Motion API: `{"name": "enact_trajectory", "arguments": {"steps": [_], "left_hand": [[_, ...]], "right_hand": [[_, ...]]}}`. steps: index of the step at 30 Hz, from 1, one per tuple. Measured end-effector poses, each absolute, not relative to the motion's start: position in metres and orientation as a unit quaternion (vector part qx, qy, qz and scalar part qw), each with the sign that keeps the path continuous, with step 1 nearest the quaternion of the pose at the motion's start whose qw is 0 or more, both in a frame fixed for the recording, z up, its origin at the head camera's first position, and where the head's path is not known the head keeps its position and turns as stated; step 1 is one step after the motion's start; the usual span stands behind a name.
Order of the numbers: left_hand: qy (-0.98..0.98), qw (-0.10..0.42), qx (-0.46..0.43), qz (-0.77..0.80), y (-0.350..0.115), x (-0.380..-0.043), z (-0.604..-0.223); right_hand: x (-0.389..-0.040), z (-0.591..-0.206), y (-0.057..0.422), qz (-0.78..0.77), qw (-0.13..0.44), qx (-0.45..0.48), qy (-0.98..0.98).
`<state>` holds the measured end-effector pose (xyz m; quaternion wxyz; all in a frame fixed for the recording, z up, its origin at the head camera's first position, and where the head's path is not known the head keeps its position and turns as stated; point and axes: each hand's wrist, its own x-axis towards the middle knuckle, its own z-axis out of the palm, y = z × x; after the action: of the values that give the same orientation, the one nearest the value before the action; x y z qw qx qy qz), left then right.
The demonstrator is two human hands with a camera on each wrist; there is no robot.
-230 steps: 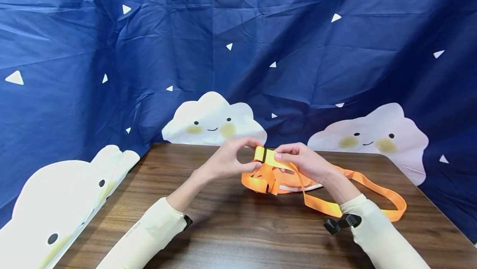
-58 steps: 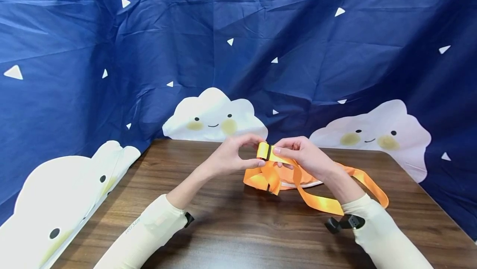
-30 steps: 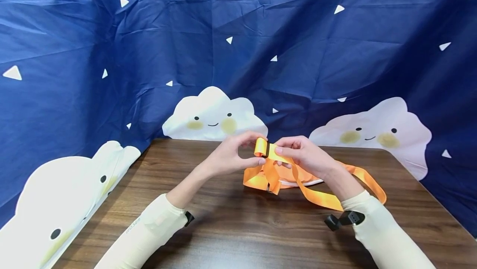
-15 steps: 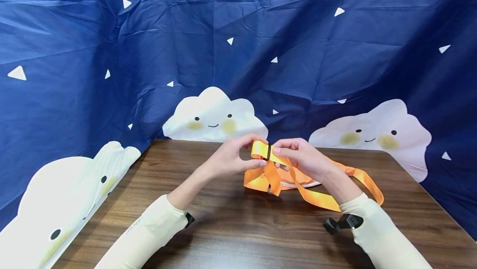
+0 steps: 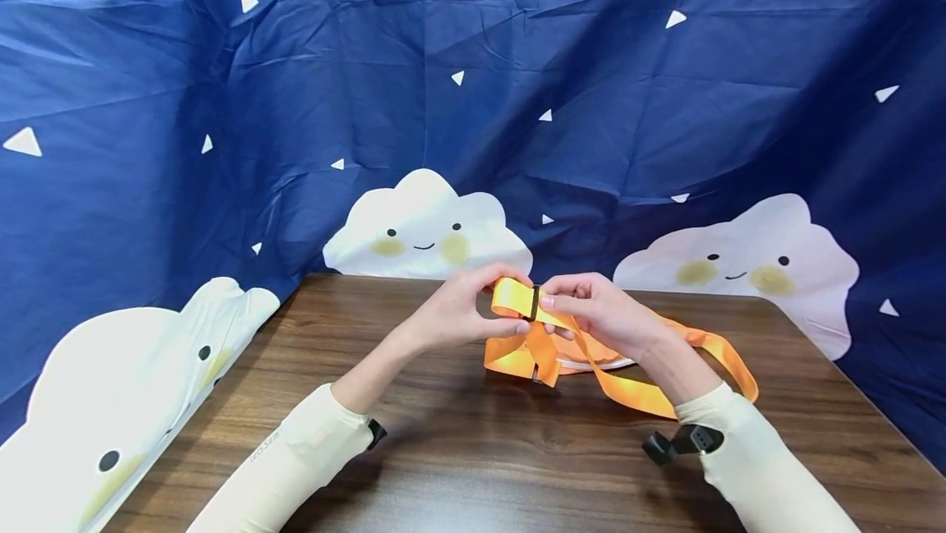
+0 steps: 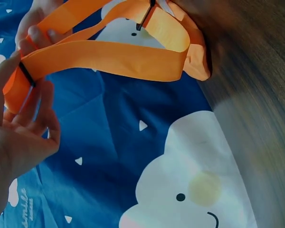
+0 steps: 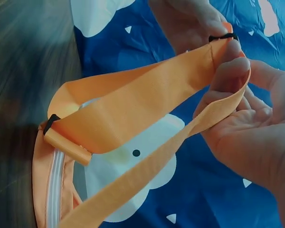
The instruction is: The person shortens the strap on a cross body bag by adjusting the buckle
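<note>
An orange waist bag [image 5: 594,352] with a white zipper [image 7: 56,183] lies on the table, mostly hidden behind the hands in the head view. Its orange strap [image 6: 109,59] rises from it and runs through a black slider buckle [image 5: 535,303]. My left hand [image 5: 452,313] pinches that buckle by its edges between thumb and fingers, and a short strap loop [image 5: 510,296] sticks out toward the palm. Just right of the buckle, my right hand [image 5: 609,315] pinches the strap between thumb and fingers. A second black buckle [image 7: 50,124] sits low on the strap, close to the bag.
The dark wood-grain table [image 5: 473,451] ends at a blue curtain [image 5: 369,89] printed with white clouds. A slack length of strap [image 5: 727,360] curves over the table at the right, partly behind the right forearm. Black wrist devices [image 5: 683,441] hang under both sleeves.
The strap loop left of the buckle has grown longer toward the left palm. The slack strap at the right has drawn inward. Both hands keep nearly the same place and grip.
</note>
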<state>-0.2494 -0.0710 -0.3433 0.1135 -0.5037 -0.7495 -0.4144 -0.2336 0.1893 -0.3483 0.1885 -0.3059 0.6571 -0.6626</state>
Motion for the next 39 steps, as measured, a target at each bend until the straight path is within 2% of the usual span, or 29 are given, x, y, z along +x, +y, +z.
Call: {"name": "enact_trajectory", "arguments": {"steps": [11, 18, 35, 39], "left_hand": [[-0.745, 0.117, -0.498, -0.427, -0.071, -0.252, -0.349], [-0.743, 0.09, -0.485, -0.452, -0.068, -0.255, -0.355], [-0.771, 0.15, -0.505, -0.358, -0.07, -0.257, -0.351], [-0.784, 0.151, -0.5, -0.336, -0.07, -0.258, -0.351]], "right_hand": [[-0.224, -0.344, 0.176, -0.647, 0.167, -0.268, 0.694], [-0.224, -0.341, 0.176, -0.687, 0.134, -0.257, 0.666], [-0.221, -0.332, 0.177, -0.748, 0.143, -0.258, 0.595], [-0.219, -0.33, 0.18, -0.768, 0.142, -0.248, 0.574]]}}
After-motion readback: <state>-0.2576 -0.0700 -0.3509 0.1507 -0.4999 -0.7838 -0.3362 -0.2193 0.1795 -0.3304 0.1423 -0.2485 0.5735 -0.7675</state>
